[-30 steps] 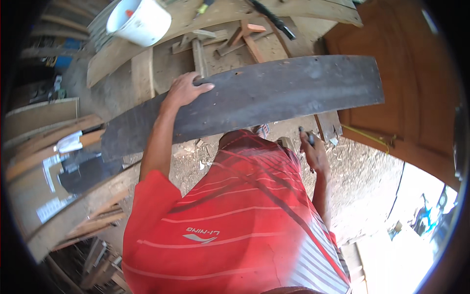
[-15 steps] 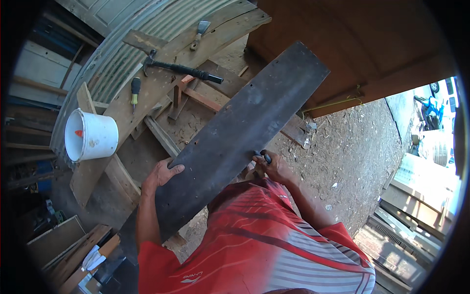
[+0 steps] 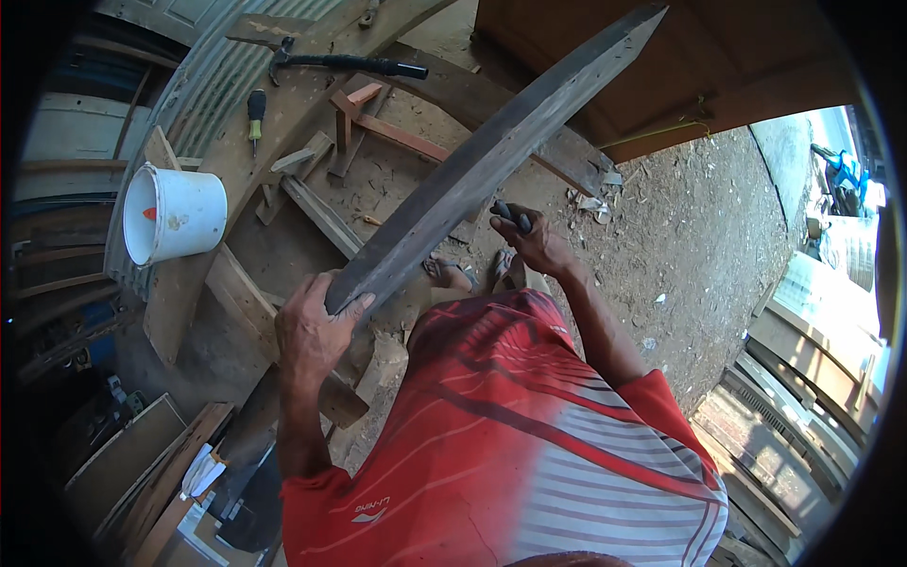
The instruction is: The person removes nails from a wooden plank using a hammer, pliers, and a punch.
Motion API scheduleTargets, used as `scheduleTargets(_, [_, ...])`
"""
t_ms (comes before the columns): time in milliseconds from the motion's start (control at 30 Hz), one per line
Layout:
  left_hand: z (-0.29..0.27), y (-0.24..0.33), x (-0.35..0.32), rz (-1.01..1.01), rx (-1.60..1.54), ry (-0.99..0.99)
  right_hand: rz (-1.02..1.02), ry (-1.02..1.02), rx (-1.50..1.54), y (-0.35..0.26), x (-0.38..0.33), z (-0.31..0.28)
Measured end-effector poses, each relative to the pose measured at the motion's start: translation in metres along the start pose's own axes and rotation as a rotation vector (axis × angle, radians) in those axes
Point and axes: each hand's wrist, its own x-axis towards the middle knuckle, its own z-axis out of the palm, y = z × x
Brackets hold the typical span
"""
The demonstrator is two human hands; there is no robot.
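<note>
A long dark wooden board [image 3: 491, 151] runs diagonally in front of me, tipped up so its long edge and a foreshortened side face show. My left hand [image 3: 316, 321] grips its near end, thumb across the edge and fingers along the far side. My right hand [image 3: 539, 244] is closed round a small dark-handled tool [image 3: 513, 216], just right of the board. The tool's exact kind is hidden by the fingers. A gap shows between that hand and the board.
Across the wooden plank bench [image 3: 312, 104] lie a claw hammer [image 3: 354, 64] and a screwdriver [image 3: 255, 118]. A white bucket [image 3: 194, 215] lies tipped at its left end. Timber pieces [image 3: 321, 217] stand below. A large brown panel [image 3: 699, 76] rises at the far right.
The board has rolled from broad face up to nearly on edge, its far end now higher in view. My right hand has come away from its face, still holding the tool.
</note>
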Motion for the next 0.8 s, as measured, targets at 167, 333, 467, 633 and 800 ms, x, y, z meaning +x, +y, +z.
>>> scheduleTargets(167, [0.056, 0.035, -0.065, 0.129, 0.105, 0.072, 0.072, 0.108, 0.093, 0.063, -0.041, -0.041])
scheduleTargets(333, [0.133, 0.049, -0.101, 0.081, 0.12, 0.107, 0.021, 0.356, 0.448, 0.116, -0.081, -0.09])
scheduleTargets(467, [0.183, 0.05, -0.114, 0.027, 0.157, 0.143, -0.049, 0.387, 0.61, 0.107, -0.076, -0.111])
scheduleTargets(633, [0.222, 0.041, -0.117, 0.027, 0.14, 0.31, -0.024, 0.392, 0.403, 0.099, -0.059, -0.119])
scheduleTargets(800, [0.239, 0.026, -0.108, 0.033, 0.208, 0.349, 0.065, 0.388, 0.316, 0.096, -0.042, -0.113])
